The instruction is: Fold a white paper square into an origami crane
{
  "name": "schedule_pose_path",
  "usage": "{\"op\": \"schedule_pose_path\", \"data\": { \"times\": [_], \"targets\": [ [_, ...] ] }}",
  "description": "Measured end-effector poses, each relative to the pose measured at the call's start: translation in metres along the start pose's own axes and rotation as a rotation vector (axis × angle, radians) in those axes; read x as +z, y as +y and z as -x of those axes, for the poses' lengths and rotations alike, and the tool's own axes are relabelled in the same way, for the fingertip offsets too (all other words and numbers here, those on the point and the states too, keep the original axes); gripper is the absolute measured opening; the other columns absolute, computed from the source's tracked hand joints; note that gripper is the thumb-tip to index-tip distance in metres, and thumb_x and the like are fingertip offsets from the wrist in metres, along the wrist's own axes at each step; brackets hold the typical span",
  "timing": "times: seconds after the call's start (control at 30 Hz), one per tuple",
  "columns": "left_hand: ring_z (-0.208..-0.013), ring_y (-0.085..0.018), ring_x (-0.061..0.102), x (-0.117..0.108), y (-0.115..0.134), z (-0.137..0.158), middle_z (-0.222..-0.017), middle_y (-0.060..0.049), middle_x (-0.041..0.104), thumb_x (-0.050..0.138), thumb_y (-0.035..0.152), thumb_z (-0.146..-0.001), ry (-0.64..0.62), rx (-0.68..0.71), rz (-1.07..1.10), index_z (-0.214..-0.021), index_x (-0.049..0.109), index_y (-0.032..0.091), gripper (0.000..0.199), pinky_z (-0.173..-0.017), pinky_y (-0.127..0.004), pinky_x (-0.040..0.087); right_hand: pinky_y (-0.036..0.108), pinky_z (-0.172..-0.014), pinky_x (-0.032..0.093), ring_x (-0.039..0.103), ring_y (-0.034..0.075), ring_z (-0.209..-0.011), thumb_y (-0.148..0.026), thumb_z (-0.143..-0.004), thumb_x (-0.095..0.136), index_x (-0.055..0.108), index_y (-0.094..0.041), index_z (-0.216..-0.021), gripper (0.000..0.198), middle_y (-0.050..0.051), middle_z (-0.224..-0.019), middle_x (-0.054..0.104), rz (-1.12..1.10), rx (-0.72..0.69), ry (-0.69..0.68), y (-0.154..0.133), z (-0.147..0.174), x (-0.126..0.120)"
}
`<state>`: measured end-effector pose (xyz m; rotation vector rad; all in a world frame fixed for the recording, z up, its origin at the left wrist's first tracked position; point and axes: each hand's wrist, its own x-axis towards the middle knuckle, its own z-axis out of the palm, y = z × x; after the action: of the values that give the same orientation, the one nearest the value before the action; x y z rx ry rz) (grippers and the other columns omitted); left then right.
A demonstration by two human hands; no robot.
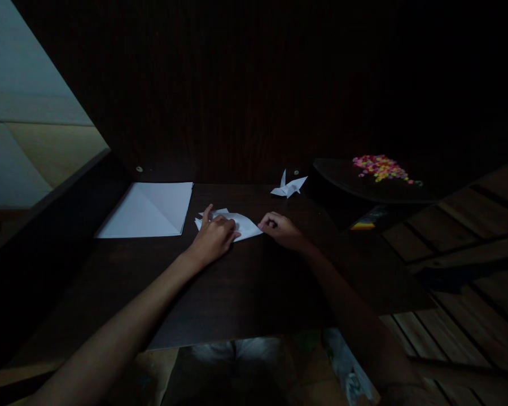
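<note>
Near, on the dark tabletop (237,299), my left hand (215,234), fingers partly spread, is pressing the folded paper (249,226); my right hand (281,230) is seemingly pinching its pointed tip. Probably creasing; next move is likely calling for aligned edges. Beyond, a paper bird (291,188) is standing.

Slats (476,327) (flooring, perhaps) lie beside a dimly lit desk (224,301).

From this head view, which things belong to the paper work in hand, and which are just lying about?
Part of the work:
- folded white paper piece, under the left hand, right hand at its pointed end
- flat white paper sheets, probably
- folded white paper bird, probably

Apparently lying about:
- small multicoloured pieces on the dark curved shelf
</note>
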<state>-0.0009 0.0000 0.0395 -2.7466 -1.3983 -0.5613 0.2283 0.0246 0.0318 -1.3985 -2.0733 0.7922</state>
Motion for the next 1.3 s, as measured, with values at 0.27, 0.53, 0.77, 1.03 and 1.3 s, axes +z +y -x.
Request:
{"op": "schedule_pose_path", "data": {
  "times": [0.27, 0.53, 0.77, 1.03, 1.3],
  "targets": [
    [-0.092, -0.023, 0.064, 0.0, 0.002, 0.002, -0.084, -0.007, 0.068, 0.055, 0.032, -0.091, 0.038, 0.05, -0.062, -0.088, 0.064, 0.015, 0.019, -0.113, -0.06, 0.017, 0.026, -0.064, 0.04, 0.052, 0.013, -0.07, -0.024, -0.082, 0.057, 0.065, -0.016, -0.08, 0.011, 0.003, -0.082, 0.06, -0.007, -0.001, -0.08, 0.001, 0.001, -0.007],
    [-0.091, -0.025, 0.064, 0.004, 0.007, 0.0, -0.078, -0.009, 0.067, 0.052, 0.036, -0.092, 0.086, 0.119, -0.159, -0.088, 0.066, 0.014, 0.026, -0.113, -0.06, 0.02, 0.028, -0.069, 0.042, 0.056, 0.016, -0.076, -0.03, -0.083, 0.058, 0.07, -0.017, -0.078, 0.019, 0.005, -0.086, 0.061, 0.026, 0.044, -0.134, 0.001, 0.002, -0.013],
    [-0.088, -0.025, 0.063, 0.008, 0.009, -0.002, -0.077, -0.007, 0.068, 0.052, 0.034, -0.091, 0.092, 0.161, -0.176, -0.086, 0.068, 0.015, 0.025, -0.112, -0.061, 0.023, 0.027, -0.068, 0.042, 0.055, 0.015, -0.076, -0.034, -0.082, 0.063, 0.072, -0.018, -0.077, 0.019, 0.004, -0.086, 0.058, 0.004, 0.012, -0.121, 0.0, 0.002, -0.004],
    [-0.089, -0.026, 0.063, 0.008, 0.011, -0.003, -0.079, -0.008, 0.069, 0.052, 0.032, -0.092, 0.079, 0.195, -0.188, -0.084, 0.069, 0.016, 0.025, -0.112, -0.061, 0.023, 0.03, -0.077, 0.042, 0.053, 0.017, -0.087, -0.025, -0.072, 0.076, 0.072, -0.021, -0.075, 0.007, 0.002, -0.086, 0.052, 0.163, -0.071, -0.145, -0.007, 0.009, -0.009],
    [-0.084, -0.024, 0.064, 0.011, 0.01, -0.003, -0.076, -0.007, 0.068, 0.049, 0.031, -0.093, 0.081, 0.211, -0.207, -0.084, 0.068, 0.015, 0.026, -0.115, -0.058, 0.02, 0.03, -0.077, 0.04, 0.051, 0.017, -0.088, -0.019, -0.076, 0.073, 0.071, -0.02, -0.077, 0.002, 0.002, -0.086, 0.052, 0.259, -0.076, -0.145, -0.007, 0.01, -0.016]
  ]
}}
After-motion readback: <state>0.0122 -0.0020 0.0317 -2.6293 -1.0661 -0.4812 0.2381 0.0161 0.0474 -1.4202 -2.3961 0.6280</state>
